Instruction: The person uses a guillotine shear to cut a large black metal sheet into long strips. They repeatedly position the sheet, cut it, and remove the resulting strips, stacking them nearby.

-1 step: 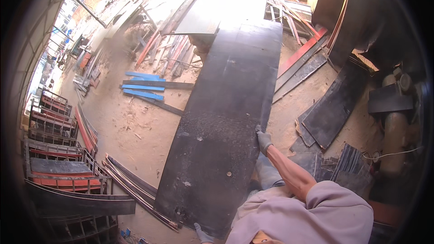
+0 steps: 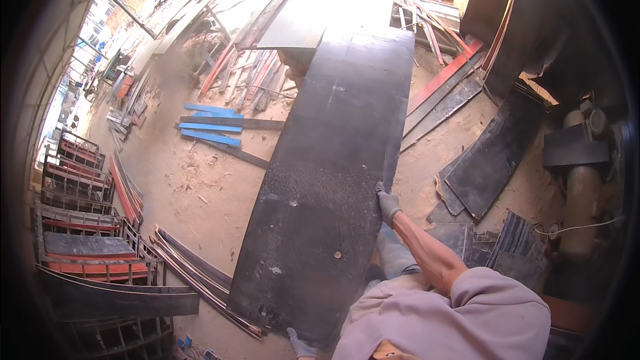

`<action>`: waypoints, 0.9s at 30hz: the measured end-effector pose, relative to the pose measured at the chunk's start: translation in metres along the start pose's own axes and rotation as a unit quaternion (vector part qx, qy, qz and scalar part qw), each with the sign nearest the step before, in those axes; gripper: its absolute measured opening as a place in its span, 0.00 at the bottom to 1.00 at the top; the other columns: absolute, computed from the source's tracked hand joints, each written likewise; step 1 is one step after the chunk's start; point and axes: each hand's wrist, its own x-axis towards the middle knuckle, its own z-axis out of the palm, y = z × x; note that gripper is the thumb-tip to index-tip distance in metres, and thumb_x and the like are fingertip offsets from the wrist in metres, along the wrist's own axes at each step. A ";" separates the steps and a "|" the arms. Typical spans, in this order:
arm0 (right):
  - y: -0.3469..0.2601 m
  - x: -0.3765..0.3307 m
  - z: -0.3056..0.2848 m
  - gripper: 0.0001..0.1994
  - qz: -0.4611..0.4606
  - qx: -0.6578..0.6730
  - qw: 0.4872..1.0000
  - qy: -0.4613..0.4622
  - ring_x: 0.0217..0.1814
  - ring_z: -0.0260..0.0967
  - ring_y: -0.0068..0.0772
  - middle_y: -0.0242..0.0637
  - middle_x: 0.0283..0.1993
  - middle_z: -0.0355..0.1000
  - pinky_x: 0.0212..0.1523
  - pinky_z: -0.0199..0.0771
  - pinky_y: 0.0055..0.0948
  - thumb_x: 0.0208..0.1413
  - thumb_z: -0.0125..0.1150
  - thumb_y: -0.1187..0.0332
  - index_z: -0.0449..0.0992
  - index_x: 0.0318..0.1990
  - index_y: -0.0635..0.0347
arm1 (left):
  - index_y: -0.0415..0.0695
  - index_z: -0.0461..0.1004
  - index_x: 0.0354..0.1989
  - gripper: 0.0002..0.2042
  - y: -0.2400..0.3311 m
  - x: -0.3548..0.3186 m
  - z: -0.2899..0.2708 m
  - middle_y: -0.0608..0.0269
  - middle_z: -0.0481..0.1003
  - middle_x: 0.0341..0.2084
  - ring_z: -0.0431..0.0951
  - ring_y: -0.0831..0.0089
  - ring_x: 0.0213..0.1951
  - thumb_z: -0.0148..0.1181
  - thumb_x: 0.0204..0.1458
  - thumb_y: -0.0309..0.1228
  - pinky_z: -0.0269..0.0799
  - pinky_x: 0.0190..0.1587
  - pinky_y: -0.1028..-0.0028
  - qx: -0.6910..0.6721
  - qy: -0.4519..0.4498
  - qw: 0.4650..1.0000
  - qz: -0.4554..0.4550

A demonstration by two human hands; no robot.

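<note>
A long black sheet of plywood (image 2: 320, 180), scuffed and dusty, stretches from my body toward the bright far end. My right hand (image 2: 388, 205), in a grey glove, grips its right edge about midway along. At the near end, my left hand (image 2: 301, 345), also gloved in grey, holds the short edge by the corner. Its fingers are partly hidden under the sheet. A pale round spot (image 2: 337, 255) marks the surface near me. The far end lies beside a pale panel (image 2: 293, 23), and what supports it cannot be made out.
Blue strips (image 2: 212, 127) and dark slats lie on the sandy floor to the left. Metal racks (image 2: 93, 253) and long bent strips (image 2: 200, 287) stand or lie nearer. To the right are black boards (image 2: 497, 153), a red beam (image 2: 443, 77) and a machine with a tank (image 2: 581, 207).
The plywood sheet has shifted very slightly to the left, and both hands have moved a little with it, keeping their hold.
</note>
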 end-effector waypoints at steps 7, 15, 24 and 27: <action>-0.024 0.023 -0.001 0.36 -0.030 -0.087 0.996 0.008 0.41 0.76 0.34 0.45 0.40 0.79 0.41 0.72 0.36 0.57 0.56 0.38 0.78 0.49 0.71 | 0.47 0.65 0.63 0.41 -0.015 0.035 0.003 0.58 0.68 0.61 0.67 0.53 0.60 0.58 0.47 0.65 0.65 0.61 0.52 0.019 0.028 0.999 -0.017; -0.067 0.067 0.006 0.37 -0.059 -0.112 0.992 0.028 0.41 0.76 0.38 0.48 0.40 0.79 0.43 0.72 0.37 0.57 0.55 0.38 0.77 0.49 0.73 | 0.43 0.68 0.59 0.37 -0.002 0.047 0.076 0.60 0.71 0.57 0.73 0.58 0.53 0.68 0.46 0.56 0.73 0.53 0.56 0.053 0.066 0.994 0.068; -0.151 0.130 0.006 0.36 -0.064 -0.110 0.990 0.057 0.45 0.77 0.41 0.50 0.43 0.79 0.44 0.72 0.38 0.57 0.55 0.39 0.77 0.48 0.73 | 0.39 0.73 0.51 0.28 0.006 0.087 0.177 0.62 0.78 0.40 0.77 0.64 0.37 0.75 0.45 0.41 0.77 0.38 0.60 0.097 0.203 0.974 0.037; -0.176 0.161 0.002 0.36 -0.049 -0.127 0.988 0.067 0.47 0.76 0.40 0.50 0.45 0.78 0.46 0.72 0.37 0.56 0.57 0.40 0.76 0.50 0.73 | 0.39 0.74 0.50 0.27 0.005 0.106 0.204 0.61 0.78 0.40 0.77 0.65 0.35 0.76 0.44 0.39 0.77 0.36 0.60 0.112 0.191 0.975 0.031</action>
